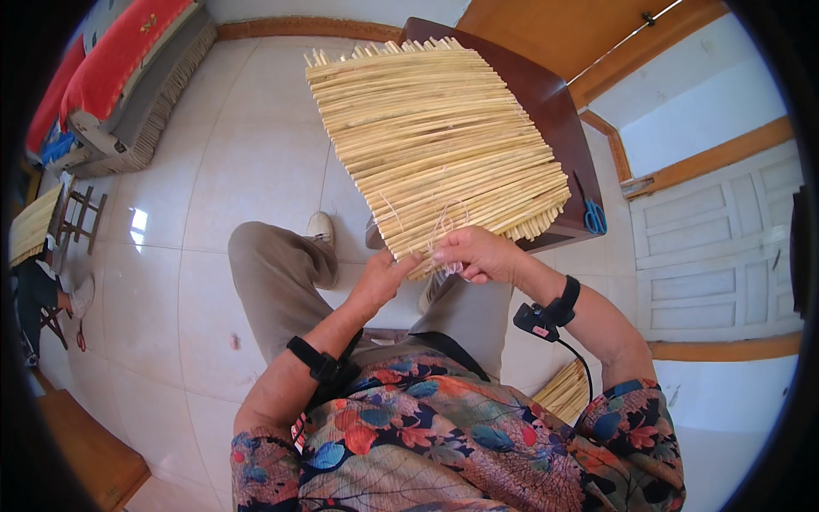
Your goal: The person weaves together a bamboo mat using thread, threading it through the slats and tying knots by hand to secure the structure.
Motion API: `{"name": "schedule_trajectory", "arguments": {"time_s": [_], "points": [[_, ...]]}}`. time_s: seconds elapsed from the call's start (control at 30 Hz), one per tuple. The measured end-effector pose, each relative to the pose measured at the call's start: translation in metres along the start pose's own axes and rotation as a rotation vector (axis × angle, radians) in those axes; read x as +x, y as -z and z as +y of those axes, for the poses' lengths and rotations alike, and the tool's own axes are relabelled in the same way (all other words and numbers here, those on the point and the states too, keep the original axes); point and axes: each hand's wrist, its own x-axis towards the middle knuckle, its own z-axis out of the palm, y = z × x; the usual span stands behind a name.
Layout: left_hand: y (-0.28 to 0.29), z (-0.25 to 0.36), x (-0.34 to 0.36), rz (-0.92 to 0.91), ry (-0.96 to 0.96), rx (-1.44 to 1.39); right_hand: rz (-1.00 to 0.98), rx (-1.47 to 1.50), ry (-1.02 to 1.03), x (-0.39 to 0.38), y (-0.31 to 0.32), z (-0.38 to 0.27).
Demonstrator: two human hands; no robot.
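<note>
A mat of pale yellow reed stalks (435,128), laid side by side and tied with thin string, spreads over a dark red table in front of me. Its near edge reaches out over my lap. My left hand (388,282) is closed on the near left corner of the mat, thumb and fingers pressed on the end stalks. Just to its right, my right hand (479,254) pinches a thin pale string (445,220), which loops over the nearest stalks. A clear, whitish bundle (452,269) hangs beneath the right fingers; its kind is hard to make out.
Blue-handled scissors (595,217) lie at the right edge of the dark red table (546,111). Loose stalks (563,391) lie low by my right side. At the far left another person's leg (38,294) shows beside a folding stool (83,213) and a second reed mat (34,224).
</note>
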Motion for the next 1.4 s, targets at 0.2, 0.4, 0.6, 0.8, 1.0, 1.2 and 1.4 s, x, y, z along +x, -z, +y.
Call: {"name": "schedule_trajectory", "arguments": {"time_s": [0.2, 0.4, 0.6, 0.8, 1.0, 1.2, 1.4], "points": [[-0.003, 0.013, -0.006, -0.03, 0.023, -0.015, 0.478, -0.678, 0.609, 0.013, -0.012, 0.021], [0.005, 0.002, 0.001, -0.033, 0.097, 0.043, 0.424, -0.611, 0.522, 0.007, -0.01, 0.01], [0.006, -0.001, 0.003, -0.036, 0.102, 0.027, 0.116, -0.146, 0.166, 0.001, -0.004, -0.003], [0.006, 0.004, 0.001, -0.026, 0.065, 0.086, 0.056, 0.067, 0.112, 0.004, -0.009, 0.004], [0.005, 0.013, -0.005, -0.038, -0.01, 0.105, 0.19, -0.214, 0.088, -0.002, -0.017, -0.006], [0.005, 0.014, -0.005, -0.042, 0.019, 0.096, 0.294, -0.659, 0.566, 0.017, -0.001, 0.018], [0.005, 0.002, 0.003, -0.05, 0.069, 0.015, 0.059, -0.039, 0.267, -0.005, -0.009, -0.004]]}}
